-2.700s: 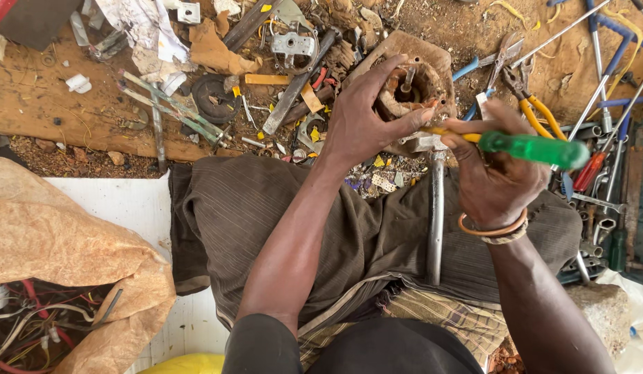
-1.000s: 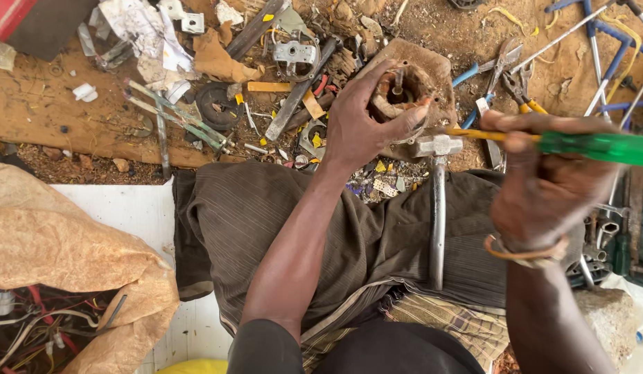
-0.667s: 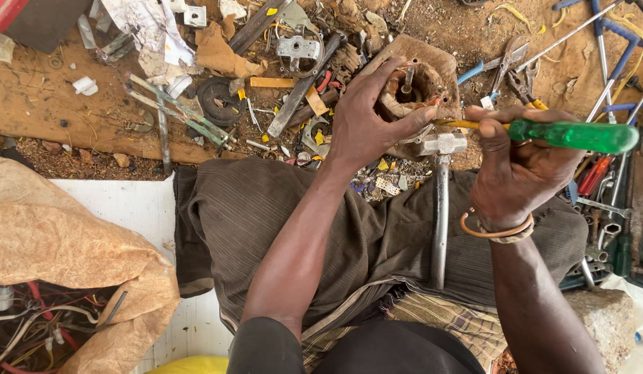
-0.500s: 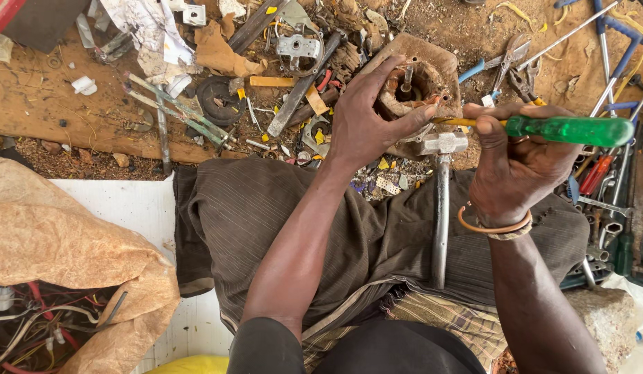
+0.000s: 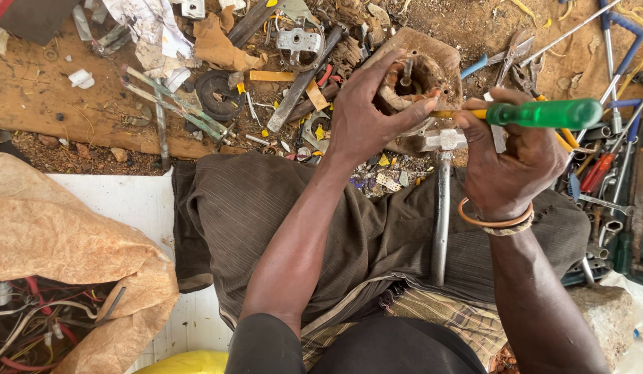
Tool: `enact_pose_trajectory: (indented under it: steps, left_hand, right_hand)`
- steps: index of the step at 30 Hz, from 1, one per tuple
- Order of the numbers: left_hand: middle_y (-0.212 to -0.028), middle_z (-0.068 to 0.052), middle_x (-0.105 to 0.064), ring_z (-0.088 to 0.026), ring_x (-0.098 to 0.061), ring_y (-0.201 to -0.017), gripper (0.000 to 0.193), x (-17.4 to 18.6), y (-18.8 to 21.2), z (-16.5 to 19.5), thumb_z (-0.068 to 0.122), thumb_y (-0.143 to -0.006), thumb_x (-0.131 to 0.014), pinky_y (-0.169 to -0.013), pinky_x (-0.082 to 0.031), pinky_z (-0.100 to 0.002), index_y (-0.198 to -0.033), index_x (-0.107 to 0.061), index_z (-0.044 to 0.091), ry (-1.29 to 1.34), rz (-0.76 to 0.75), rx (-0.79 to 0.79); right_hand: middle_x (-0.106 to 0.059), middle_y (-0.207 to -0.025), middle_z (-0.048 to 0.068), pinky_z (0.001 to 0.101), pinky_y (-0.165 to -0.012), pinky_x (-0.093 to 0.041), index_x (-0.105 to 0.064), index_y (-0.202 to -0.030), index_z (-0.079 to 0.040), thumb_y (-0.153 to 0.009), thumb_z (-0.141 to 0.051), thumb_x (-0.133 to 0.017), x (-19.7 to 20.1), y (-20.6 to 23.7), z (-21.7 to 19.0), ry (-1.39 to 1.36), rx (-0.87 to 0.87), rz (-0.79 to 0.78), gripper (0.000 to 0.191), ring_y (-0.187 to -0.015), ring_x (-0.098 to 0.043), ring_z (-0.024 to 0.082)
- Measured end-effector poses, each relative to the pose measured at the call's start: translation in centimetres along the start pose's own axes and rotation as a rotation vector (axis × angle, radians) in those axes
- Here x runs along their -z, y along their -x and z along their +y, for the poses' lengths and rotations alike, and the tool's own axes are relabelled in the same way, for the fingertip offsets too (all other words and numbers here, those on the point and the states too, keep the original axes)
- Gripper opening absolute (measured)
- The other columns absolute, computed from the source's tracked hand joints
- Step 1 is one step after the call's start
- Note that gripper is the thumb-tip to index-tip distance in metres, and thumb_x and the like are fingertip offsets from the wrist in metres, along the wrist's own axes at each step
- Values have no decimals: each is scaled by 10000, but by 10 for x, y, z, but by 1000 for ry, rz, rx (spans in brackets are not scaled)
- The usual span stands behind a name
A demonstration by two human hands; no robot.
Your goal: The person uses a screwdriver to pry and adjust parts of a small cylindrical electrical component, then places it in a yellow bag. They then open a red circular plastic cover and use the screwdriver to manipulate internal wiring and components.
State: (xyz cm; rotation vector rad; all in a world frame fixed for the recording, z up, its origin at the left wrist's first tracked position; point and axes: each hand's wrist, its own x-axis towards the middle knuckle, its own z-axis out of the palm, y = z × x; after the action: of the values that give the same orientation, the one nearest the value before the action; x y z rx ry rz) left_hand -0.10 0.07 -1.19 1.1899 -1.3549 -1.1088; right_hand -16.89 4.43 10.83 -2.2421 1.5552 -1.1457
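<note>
**A:** What are the hands doing?

**B:** The left hand [image 5: 366, 114] is wrapped around a rusty, round, brown metal housing [image 5: 422, 73], fingers curled over its rim, thumb pressed along the near side. It holds the housing above the knees, over the dirt ground [image 5: 86, 114]. The right hand [image 5: 508, 163] is closed in a fist around a screwdriver with a translucent green plastic handle [image 5: 543, 113]; its yellow shaft points left, and the tip meets the housing's rim beside the left thumb.

**A:** Which step does that look like?

**B:** Prying or loosening something inside the housing, I judge. The tip seems seated, so the next move calls for a steady left-hand hold while the right levers or twists without slipping towards the thumb.

**A:** Anything else close by?

**B:** A steel-handled hammer [image 5: 441, 208] lies along the dark trousers [image 5: 301, 221]. Scrap metal, pliers and spanners litter the ground beyond; a tan sack [image 5: 51, 249] of wires sits at the lower left.
</note>
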Motion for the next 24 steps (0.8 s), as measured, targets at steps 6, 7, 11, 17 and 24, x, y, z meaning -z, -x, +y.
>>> enact_pose_trajectory:
  steps: [6,7,11,17,24]
  left_hand:
    - [-1412,-229,-643,-360,-597,-1366,977,0,-1,0,683,-782,-786,-1170,-450,-510,-1474,-566,29,-69,20,-30]
    - [-1412,-227,-643,-356,-599,-1368,969,0,-1,1,678,-785,-790,-1170,-456,-503,-1472,-568,31,-64,20,-37]
    - [-1407,-212,-651,-334,-622,-1363,950,3,0,4,662,-792,-800,-1183,-481,-478,-1463,-574,29,-50,35,-50]
    - [-1362,-190,-690,-298,-683,-1302,910,7,-3,9,646,-780,-792,-1140,-535,-430,-1425,-602,33,20,40,12]
    - [-1371,-210,-675,-305,-668,-1311,929,4,-3,2,639,-776,-816,-1144,-525,-431,-1431,-588,21,-14,32,-20]
  right_hand:
    - [-805,-1024,79,189,-567,-508,-580,-1199,-53,-974,-190,-746,-8,-4,-3,-166,-303,57,311,-646,-649,56]
    - [-778,-1023,96,202,-620,-542,-583,-1213,-54,-1007,-167,-772,-8,-3,-1,-137,-209,38,301,-719,-674,86]
    - [-751,-1061,123,252,-744,-624,-589,-1310,-51,-1072,-90,-803,-6,-1,7,-6,19,-35,323,-893,-751,165]
    - [-759,-1130,157,228,-654,-596,-520,-1379,-8,-1120,-1,-709,4,2,8,-165,-22,-4,321,-910,-734,171]
    - [-694,-1181,209,323,-832,-703,-478,-1351,-17,-1168,53,-693,0,7,15,-273,-7,55,292,-1064,-771,260]
